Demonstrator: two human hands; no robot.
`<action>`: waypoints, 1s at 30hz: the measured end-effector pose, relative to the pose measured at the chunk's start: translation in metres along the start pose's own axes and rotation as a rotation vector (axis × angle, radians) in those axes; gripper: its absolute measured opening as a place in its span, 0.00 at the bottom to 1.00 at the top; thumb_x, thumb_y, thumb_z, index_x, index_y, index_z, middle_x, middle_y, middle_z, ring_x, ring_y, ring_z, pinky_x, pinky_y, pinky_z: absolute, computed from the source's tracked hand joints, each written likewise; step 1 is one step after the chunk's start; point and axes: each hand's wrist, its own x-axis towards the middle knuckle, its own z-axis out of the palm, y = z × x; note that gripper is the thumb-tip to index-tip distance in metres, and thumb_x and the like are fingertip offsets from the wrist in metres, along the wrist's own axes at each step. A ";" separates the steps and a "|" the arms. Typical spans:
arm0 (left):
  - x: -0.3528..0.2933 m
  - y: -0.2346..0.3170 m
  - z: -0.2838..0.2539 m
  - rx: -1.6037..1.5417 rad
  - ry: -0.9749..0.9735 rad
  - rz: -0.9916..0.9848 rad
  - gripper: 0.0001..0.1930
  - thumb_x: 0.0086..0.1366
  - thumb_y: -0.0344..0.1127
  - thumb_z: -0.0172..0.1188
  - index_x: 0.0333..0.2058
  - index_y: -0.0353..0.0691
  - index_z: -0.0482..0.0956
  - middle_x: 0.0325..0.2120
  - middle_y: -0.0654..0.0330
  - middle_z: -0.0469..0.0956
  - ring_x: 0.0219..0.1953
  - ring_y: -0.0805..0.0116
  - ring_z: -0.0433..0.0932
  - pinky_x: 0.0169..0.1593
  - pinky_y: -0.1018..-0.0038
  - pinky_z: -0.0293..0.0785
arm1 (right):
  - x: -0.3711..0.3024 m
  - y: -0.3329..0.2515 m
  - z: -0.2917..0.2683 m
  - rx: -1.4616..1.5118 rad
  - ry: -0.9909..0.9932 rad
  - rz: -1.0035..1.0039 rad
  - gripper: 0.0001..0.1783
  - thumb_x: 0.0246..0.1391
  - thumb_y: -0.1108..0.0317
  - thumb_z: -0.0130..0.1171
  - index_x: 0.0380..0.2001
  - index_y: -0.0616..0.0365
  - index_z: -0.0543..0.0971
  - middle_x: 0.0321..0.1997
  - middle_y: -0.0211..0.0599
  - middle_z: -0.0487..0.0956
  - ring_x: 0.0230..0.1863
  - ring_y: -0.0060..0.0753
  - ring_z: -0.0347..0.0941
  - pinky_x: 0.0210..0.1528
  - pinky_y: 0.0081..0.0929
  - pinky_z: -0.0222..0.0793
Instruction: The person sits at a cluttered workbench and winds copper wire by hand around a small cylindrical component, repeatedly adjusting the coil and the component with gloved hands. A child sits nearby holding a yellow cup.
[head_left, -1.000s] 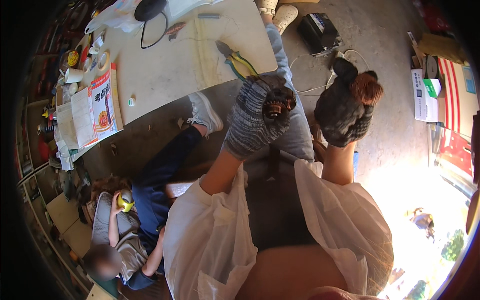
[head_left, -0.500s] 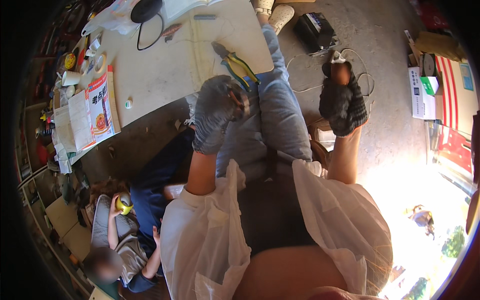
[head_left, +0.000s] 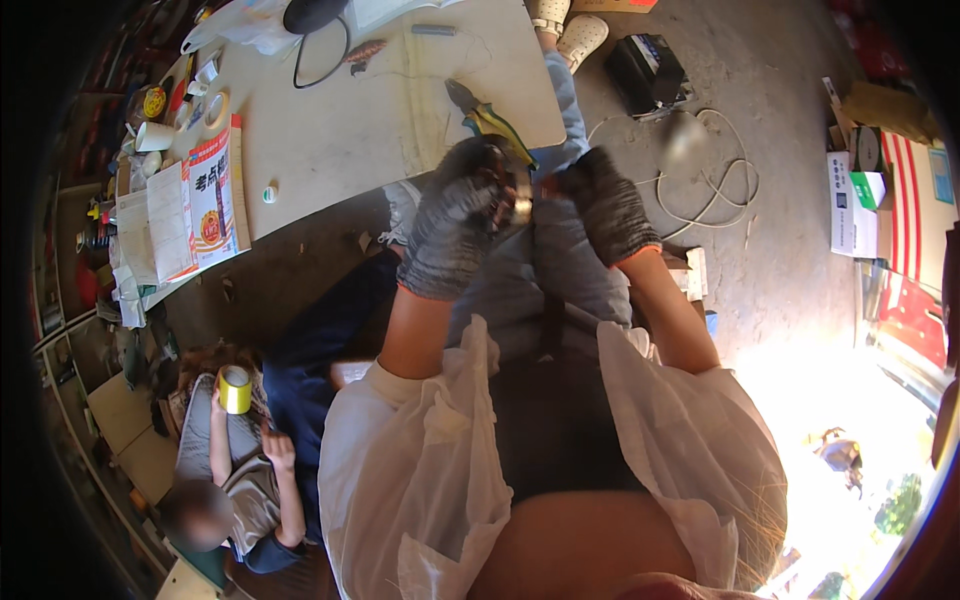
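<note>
Dark striped work gloves with orange cuffs cover both hands. My left hand is closed round a dark part with a shiny, copper-coloured edge, mostly hidden by the glove. My right hand comes up to it from the right, fingers bent together and blurred. A reddish bit shows at its fingertips, and I cannot tell whether it belongs to the same part. Just beyond the left hand, pliers with yellow-green handles lie at the table's edge. A blurred pale thing shows above the floor, right of the right hand.
The table holds a booklet, tape rolls, a cup and a bag. A black box and looped pale cable lie on the floor. At lower left, another person holds a yellow roll. Cartons stand at right.
My right hand has swung left to my left hand. The brown and pale thing at its fingers is gone from them, and a pale blur shows over the floor. The other person's yellow roll has turned.
</note>
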 end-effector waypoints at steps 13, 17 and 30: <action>-0.001 -0.020 -0.006 0.085 -0.080 0.004 0.26 0.51 0.35 0.62 0.49 0.35 0.67 0.41 0.58 0.73 0.42 0.67 0.74 0.45 0.74 0.72 | -0.006 0.025 -0.015 1.017 -0.278 0.025 0.11 0.54 0.69 0.50 0.41 0.59 0.72 0.39 0.41 0.72 0.42 0.43 0.68 0.44 0.34 0.65; 0.002 -0.035 -0.021 -0.180 -0.060 -0.133 0.23 0.54 0.33 0.58 0.49 0.33 0.67 0.40 0.54 0.74 0.40 0.63 0.75 0.42 0.70 0.76 | -0.010 0.026 -0.029 0.340 -0.490 -0.569 0.14 0.55 0.69 0.50 0.45 0.59 0.71 0.45 0.42 0.72 0.48 0.41 0.67 0.49 0.33 0.63; -0.004 -0.030 0.006 0.381 0.033 0.249 0.24 0.52 0.31 0.63 0.47 0.37 0.65 0.38 0.58 0.72 0.41 0.68 0.74 0.41 0.71 0.76 | -0.025 -0.018 -0.037 0.470 -0.398 -0.432 0.13 0.53 0.66 0.54 0.39 0.62 0.74 0.37 0.39 0.74 0.34 0.36 0.71 0.37 0.29 0.68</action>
